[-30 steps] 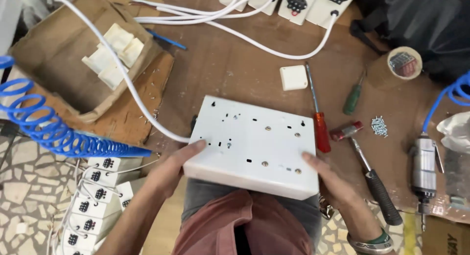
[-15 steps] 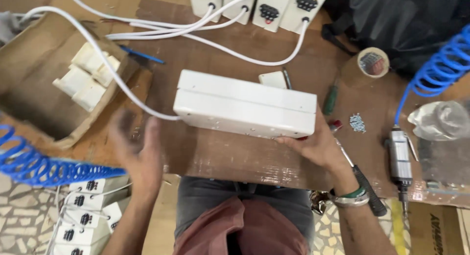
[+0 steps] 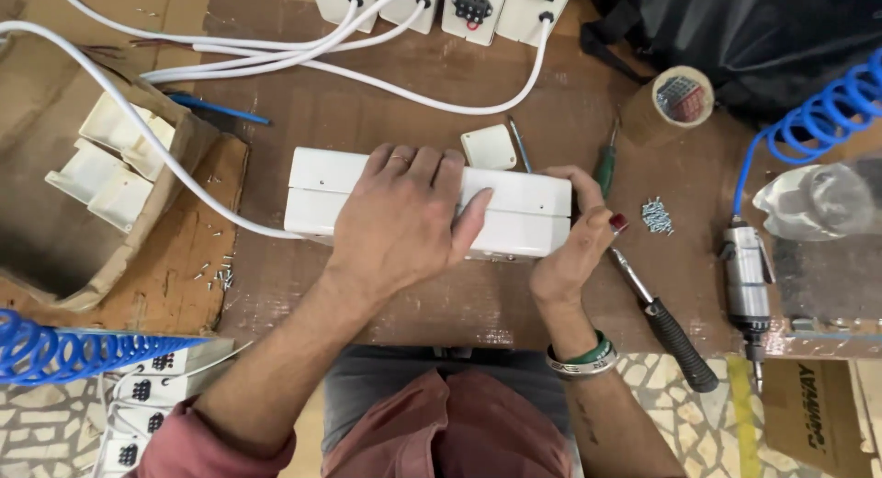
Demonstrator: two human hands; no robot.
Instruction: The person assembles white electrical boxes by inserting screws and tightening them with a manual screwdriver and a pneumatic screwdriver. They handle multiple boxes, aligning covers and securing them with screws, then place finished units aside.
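— What did you have under the hands at that moment?

— A long white extension box (image 3: 514,207), lying on the brown bench (image 3: 441,101) right in front of me. My left hand (image 3: 404,216) lay flat across its middle, fingers (image 3: 418,166) spread over the top edge and the thumb stretched along the front face, pressing rather than gripping. My right hand (image 3: 570,244) closed around the box's right end, fingers curled over the far corner and the thumb on the near side.

— And around them?

— A white cable (image 3: 156,147) ran out of the box's left end, away from my left fingers. Just beyond the left fingertips lay a small white cover plate (image 3: 490,147). Past the right fingertips a green-handled screwdriver (image 3: 604,170) stood close, then a small heap of screws (image 3: 657,214). Below the right thumb a black-handled tool (image 3: 666,322) angled away. Farther right sat a pneumatic screwdriver (image 3: 749,281) on a blue coiled hose (image 3: 818,111), and a tape roll (image 3: 680,100) well beyond.
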